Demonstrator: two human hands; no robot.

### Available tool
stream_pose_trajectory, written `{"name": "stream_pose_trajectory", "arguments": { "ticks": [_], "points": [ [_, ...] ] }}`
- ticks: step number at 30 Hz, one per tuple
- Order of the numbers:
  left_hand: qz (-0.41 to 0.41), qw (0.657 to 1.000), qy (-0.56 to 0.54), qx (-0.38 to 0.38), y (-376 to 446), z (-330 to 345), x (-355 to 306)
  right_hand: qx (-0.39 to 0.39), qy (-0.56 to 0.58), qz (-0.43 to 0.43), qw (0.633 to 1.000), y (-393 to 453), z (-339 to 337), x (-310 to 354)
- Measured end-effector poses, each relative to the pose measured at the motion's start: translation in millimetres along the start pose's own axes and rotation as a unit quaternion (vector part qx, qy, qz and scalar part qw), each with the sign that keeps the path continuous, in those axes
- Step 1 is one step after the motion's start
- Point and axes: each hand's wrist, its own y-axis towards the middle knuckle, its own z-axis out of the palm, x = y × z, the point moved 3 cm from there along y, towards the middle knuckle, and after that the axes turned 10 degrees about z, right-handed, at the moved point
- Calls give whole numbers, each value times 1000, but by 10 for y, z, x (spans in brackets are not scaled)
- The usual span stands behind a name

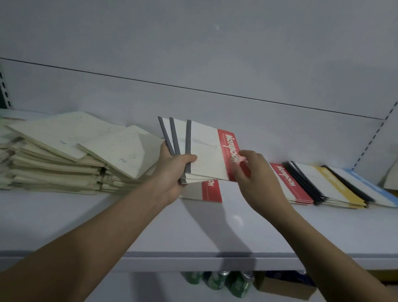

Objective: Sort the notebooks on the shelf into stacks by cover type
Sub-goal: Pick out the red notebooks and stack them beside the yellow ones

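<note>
Three red-banded notebooks (205,149), fanned so their grey spines spread apart, are being held above the white shelf (211,225) by the left hand (170,170), whose fingers and thumb are curling around the spine ends. The right hand (253,176) is reaching in from the right, its relaxed fingers touching the red band of the front notebook. Another red-banded notebook (211,190) is lying flat on the shelf just beneath. Piles of cream notebooks (57,154) are sitting at the left, while stacks with red (290,184), yellow (338,188) and blue (376,188) bands are lying at the right. Green cans (216,281) and a cardboard box (282,286) are standing below the shelf.
</note>
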Motion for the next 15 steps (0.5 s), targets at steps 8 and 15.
{"name": "stream_pose_trajectory", "arguments": {
  "ticks": [8, 15],
  "points": [
    [-74, 996, 45, 39, -81, 546, 529, 93, 449, 279, 844, -10, -215, -657],
    [-78, 987, 121, 71, -17, 1133, 1052, 76, 383, 282, 877, 313, -442, -1452]
  ]
}}
